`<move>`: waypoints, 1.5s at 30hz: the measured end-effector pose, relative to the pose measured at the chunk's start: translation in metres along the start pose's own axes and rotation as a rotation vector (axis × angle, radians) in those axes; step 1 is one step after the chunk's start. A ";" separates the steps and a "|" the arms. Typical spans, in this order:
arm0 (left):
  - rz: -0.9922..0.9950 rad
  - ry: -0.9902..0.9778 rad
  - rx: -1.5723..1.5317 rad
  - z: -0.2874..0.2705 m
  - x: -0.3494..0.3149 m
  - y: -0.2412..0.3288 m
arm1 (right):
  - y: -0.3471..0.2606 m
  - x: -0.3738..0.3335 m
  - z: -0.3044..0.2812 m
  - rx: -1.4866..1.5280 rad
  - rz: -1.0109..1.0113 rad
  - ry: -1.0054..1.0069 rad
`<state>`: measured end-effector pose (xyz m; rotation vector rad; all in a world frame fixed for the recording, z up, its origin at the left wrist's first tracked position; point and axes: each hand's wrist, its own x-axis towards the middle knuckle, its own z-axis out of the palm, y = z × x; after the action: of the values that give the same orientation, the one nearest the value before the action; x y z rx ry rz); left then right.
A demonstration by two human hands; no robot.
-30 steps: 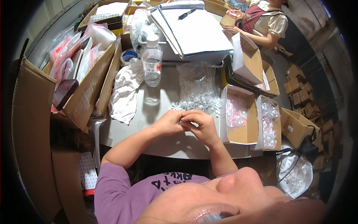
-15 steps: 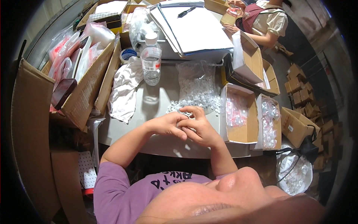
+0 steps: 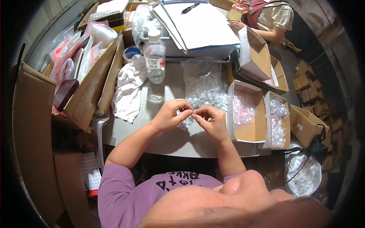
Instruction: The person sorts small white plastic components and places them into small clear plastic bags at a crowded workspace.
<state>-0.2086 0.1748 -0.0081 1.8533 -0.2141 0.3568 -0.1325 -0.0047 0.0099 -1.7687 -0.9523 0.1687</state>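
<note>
Above the table's near half, my left hand and my right hand meet fingertip to fingertip. Both are closed in a pinch, and whatever lies between the tips is too small to make out. Just beyond and under them, a heap of small whitish round pieces spreads from the mouth of a clear plastic bag. Some of these pieces are hidden by my fingers. To the right of my right hand is an open cardboard box with small clear-and-red zip bags inside.
A water bottle stands beside a crumpled white cloth. Papers with a pen lie at the back. Cardboard boxes flank both sides, one holding bagged items. A white sack sits lower right; a co-worker is at the far right.
My hands, earlier overlapping with fingers interlaced, have drawn apart and now touch only at the pinched fingertips. The view has shifted slightly.
</note>
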 end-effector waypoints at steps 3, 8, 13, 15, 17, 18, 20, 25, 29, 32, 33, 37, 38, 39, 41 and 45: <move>-0.064 0.014 0.008 0.003 0.002 -0.003 | 0.006 0.000 0.003 0.059 0.128 -0.018; -0.293 -0.109 -0.392 0.006 0.001 -0.027 | 0.017 0.008 0.001 0.397 0.305 -0.265; -0.414 -0.155 -0.675 0.004 0.010 -0.014 | 0.022 0.010 0.000 0.739 0.463 -0.290; -0.437 -0.149 -0.708 0.003 0.008 -0.016 | 0.023 0.010 0.001 0.777 0.486 -0.293; -0.435 -0.121 -0.710 0.002 0.006 -0.014 | 0.021 0.008 0.001 0.808 0.504 -0.290; -0.437 -0.094 -0.711 0.001 0.003 -0.012 | 0.021 0.007 0.002 0.816 0.505 -0.284; -0.425 -0.084 -0.709 0.000 0.001 -0.011 | 0.021 0.006 0.003 0.823 0.500 -0.279; -0.363 -0.065 -0.684 -0.001 0.003 -0.007 | 0.020 0.003 -0.001 0.800 0.454 -0.242; -0.329 -0.011 -0.588 -0.001 0.007 -0.005 | 0.011 0.001 -0.009 0.634 0.332 -0.122; -0.314 0.086 -0.556 -0.008 0.001 -0.011 | -0.001 -0.004 -0.030 0.415 0.137 0.022; -0.325 0.113 -0.561 -0.009 0.001 -0.009 | -0.009 -0.009 -0.043 0.395 0.108 0.124; -0.345 0.122 -0.584 -0.011 0.005 -0.011 | -0.011 -0.032 -0.126 0.085 -0.004 0.594; -0.343 0.114 -0.591 -0.010 0.006 -0.010 | -0.013 -0.034 -0.142 -0.028 0.016 0.765; -0.338 0.107 -0.593 -0.009 0.007 -0.008 | 0.000 -0.043 -0.170 -0.198 0.035 0.841; -0.346 0.090 -0.578 -0.006 0.008 -0.005 | 0.010 -0.046 -0.195 -0.581 0.163 0.988; -0.332 0.075 -0.568 -0.006 0.007 -0.007 | 0.027 -0.029 -0.188 -0.716 0.230 0.606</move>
<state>-0.2010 0.1831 -0.0104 1.2816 0.0457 0.1144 -0.0377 -0.1653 0.0573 -2.3735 -0.3692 -0.6077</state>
